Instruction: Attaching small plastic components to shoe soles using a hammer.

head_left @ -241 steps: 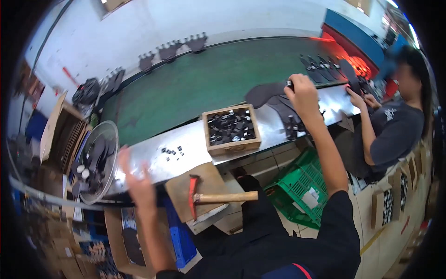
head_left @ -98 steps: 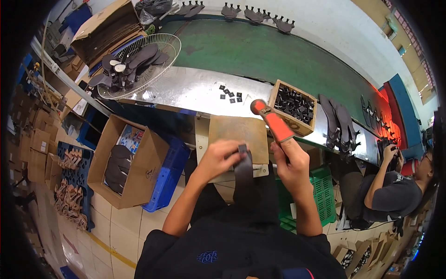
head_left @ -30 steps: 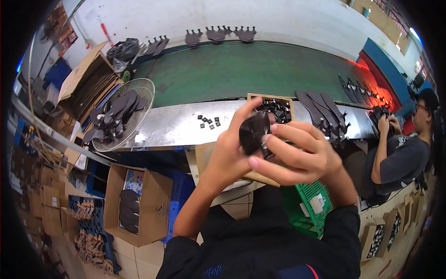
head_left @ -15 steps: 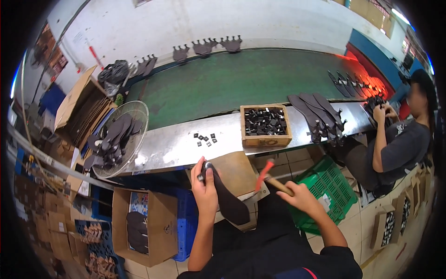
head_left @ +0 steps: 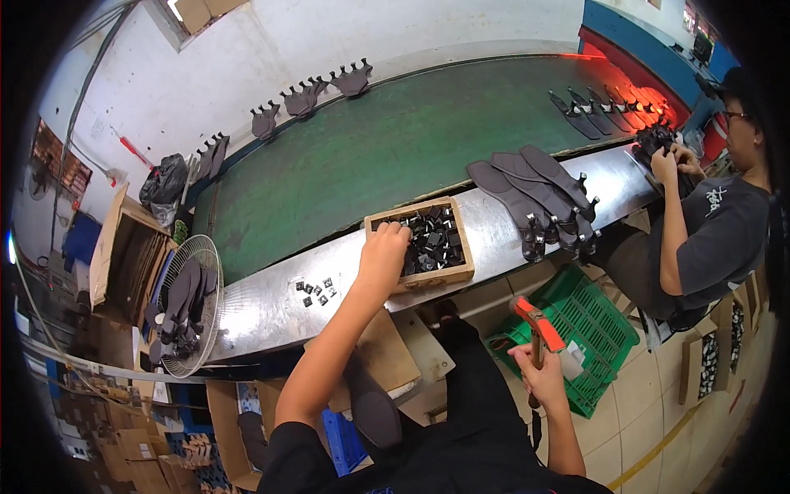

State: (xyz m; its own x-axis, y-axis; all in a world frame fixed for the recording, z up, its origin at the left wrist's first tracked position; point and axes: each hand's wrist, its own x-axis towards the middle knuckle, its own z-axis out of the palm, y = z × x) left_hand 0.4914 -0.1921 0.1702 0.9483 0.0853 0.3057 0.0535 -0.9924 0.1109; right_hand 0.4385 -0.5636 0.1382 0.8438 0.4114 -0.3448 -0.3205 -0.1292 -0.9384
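My left hand (head_left: pixel 383 257) reaches into a wooden box (head_left: pixel 428 281) of small black pieces (head_left: pixel 436 239). Its fingers are bent together at the box's left side, their tips out of sight, so what they grip cannot be made out. In my right hand (head_left: pixel 542 380) is a hammer (head_left: pixel 539 328) with an orange-red head, held upright by its wooden handle. A dark shoe sole (head_left: pixel 375 413) lies below my left forearm, by my lap and the tan work board (head_left: pixel 387 350); the forearm hides its far end. Several loose black pieces (head_left: pixel 314 291) are scattered on the metal bench (head_left: pixel 271 288).
Heeled soles (head_left: pixel 535 193) lie piled right of the box. Beyond the bench runs a green conveyor belt (head_left: pixel 346 165). A wire fan guard (head_left: pixel 210 317) holds more soles at left. A green crate (head_left: pixel 605 337) stands near my right hand; a co-worker (head_left: pixel 716 222) sits at right.
My left hand has let go of the sole and moved forward into the box. The hammer has gone from slanted to upright and shifted right with my right hand. The view has turned.
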